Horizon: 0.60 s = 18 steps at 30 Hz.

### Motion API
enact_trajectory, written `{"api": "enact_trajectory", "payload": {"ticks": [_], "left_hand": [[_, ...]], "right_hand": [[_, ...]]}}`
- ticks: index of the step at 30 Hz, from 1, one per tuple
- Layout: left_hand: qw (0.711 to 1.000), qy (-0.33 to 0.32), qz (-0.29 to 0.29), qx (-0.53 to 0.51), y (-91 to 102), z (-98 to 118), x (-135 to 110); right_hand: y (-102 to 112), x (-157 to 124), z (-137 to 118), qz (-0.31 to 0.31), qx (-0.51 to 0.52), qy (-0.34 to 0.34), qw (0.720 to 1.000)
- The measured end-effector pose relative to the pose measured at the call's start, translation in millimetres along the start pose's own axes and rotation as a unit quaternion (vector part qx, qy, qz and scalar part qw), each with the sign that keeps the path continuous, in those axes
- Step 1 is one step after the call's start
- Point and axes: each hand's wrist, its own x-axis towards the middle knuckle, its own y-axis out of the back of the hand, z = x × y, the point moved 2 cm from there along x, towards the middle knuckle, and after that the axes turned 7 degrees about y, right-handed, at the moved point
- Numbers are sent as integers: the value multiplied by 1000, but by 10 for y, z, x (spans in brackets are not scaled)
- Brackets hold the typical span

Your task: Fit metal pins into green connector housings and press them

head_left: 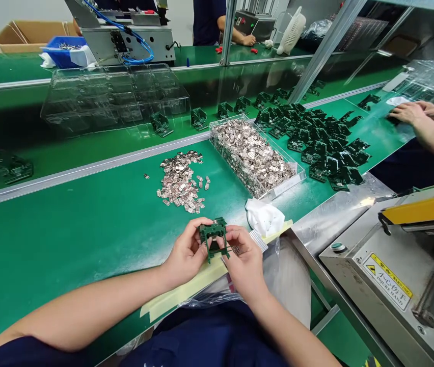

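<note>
- Centre: dark green moulded plastic frame (214, 239) held btwn both hands, over green surface (68, 255).
- L hand (186, 253): grip closed, fingers wrapped on frame's left side.
- R hand (244, 256): grip closed, fingers pinching frame's right side.
- Ahead of hands: loose pile of copper-coloured metal clips (181, 181); further R, clear plastic tray (297, 178) heaped w/ similar clips.
- Beyond tray: dense cluster of green frames (327, 148), near a co-worker's hands (417, 113) at far R.
- Just R of hands: crumpled white cloth (263, 216), clear plastic bag (280, 267). Pale tape strip (186, 290) lies under wrists.
- Far R: steel machine (388, 270) w/ yellow bar (423, 211) & hand-injury warning label (388, 281), past surface's R edge.
- Far edge: metal rail (87, 171) runs along surface, btwn it & upper belt (87, 104).
- Open room: wide bare green area L of hands, up to rail; less to R, w/ cloth & bag close by.
</note>
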Motion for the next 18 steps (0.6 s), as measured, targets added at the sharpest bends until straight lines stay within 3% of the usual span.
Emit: {"api": "enact_trajectory", "payload": {"ticks": [8, 18], "left_hand": [[999, -14, 35, 39, -29, 109, -8], [998, -8, 45, 35, -185, 233, -93]], "right_hand": [[-31, 0, -8, 17, 115, -47, 992], [37, -118, -96, 66, 132, -45, 988]]}}
